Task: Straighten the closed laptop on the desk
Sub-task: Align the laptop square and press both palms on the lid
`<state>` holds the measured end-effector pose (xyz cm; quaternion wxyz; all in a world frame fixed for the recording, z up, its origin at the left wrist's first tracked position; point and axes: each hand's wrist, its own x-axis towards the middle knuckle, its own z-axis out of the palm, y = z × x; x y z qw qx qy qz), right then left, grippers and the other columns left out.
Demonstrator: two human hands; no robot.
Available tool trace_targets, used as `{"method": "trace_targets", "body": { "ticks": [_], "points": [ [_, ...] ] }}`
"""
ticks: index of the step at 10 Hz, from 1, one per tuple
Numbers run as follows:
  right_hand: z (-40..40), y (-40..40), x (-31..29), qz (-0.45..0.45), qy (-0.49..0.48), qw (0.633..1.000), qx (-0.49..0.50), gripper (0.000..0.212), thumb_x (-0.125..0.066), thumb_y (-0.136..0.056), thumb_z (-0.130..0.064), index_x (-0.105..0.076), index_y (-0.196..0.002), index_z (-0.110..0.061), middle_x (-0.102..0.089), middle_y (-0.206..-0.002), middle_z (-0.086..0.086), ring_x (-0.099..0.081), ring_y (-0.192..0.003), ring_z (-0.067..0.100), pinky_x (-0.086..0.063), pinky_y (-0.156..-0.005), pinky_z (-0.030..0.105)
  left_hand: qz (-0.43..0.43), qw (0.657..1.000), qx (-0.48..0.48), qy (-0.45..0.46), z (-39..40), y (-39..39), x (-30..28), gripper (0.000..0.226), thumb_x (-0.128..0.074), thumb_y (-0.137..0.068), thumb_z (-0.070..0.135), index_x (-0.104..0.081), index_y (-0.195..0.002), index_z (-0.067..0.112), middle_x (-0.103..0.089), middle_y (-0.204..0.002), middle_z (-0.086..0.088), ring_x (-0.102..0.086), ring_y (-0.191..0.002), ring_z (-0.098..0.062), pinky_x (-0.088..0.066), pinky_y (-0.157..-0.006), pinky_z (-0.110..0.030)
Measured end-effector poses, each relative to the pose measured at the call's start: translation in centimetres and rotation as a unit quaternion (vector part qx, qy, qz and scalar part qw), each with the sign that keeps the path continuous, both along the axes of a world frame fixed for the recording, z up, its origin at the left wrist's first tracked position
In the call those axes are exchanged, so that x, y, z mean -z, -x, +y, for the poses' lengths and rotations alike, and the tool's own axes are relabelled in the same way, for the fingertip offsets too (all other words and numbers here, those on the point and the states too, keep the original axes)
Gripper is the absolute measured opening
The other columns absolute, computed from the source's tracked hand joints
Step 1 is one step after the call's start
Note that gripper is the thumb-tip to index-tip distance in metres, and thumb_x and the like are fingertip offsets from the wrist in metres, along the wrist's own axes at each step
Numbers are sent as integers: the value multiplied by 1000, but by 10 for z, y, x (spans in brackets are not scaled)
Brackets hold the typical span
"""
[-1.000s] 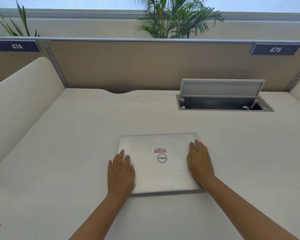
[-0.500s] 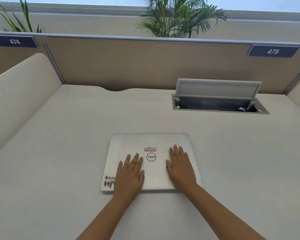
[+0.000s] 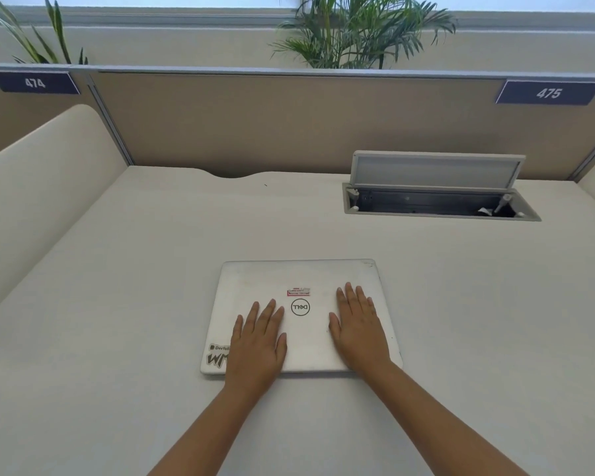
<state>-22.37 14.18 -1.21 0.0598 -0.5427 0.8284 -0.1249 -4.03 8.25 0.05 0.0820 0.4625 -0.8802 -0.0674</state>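
A closed silver laptop lies flat on the cream desk, its edges close to parallel with the desk's back edge. A round logo and a small red label sit at its middle, and a sticker marks its near left corner. My left hand rests palm down on the lid's left half, fingers spread. On the right half my right hand also lies flat with fingers apart. Neither hand grips an edge.
An open cable hatch with its grey lid raised is set into the desk at the back right. A brown partition with number plates 474 and 475 closes the back. A cream side panel stands at the left. Plants rise behind the partition.
Both hands slid from the laptop's side edges onto the top of the lid. The laptop turned from slightly skewed to square with the desk. The sticker at its near left corner became visible.
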Motion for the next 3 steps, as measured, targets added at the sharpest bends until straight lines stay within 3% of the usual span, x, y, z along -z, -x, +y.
{"method": "trace_targets", "body": {
  "ticks": [1, 2, 3],
  "points": [
    [1, -2, -1, -5, -1, 1000, 0, 56, -25, -98, -34, -11, -149, -15, -4, -160, 6, 0, -148, 20, 2, -120, 34, 15, 1000, 2, -5, 0, 0, 1, 52, -29, -86, 36, -51, -129, 18, -52, -139, -1, -44, -130, -29, -34, -105, -52],
    [1, -1, -2, -11, -4, 1000, 3, 56, -24, -99, -34, -10, -149, -15, -3, -160, 6, 0, -148, 19, 3, -120, 34, 32, 999, 8, -40, -1, -2, 10, 54, -27, -92, 43, -29, -142, 20, -28, -153, 3, -17, -143, -23, -11, -117, -42],
    [0, -2, -6, -6, 0, 1000, -1, 58, -23, -99, -36, -3, -149, -14, 4, -160, 6, 7, -147, 20, 9, -119, 34, 33, 999, 10, -37, -4, -3, 9, 66, -13, -90, 56, -6, -146, 22, 1, -158, 3, 12, -144, -14, 12, -116, -34]
  ]
}}
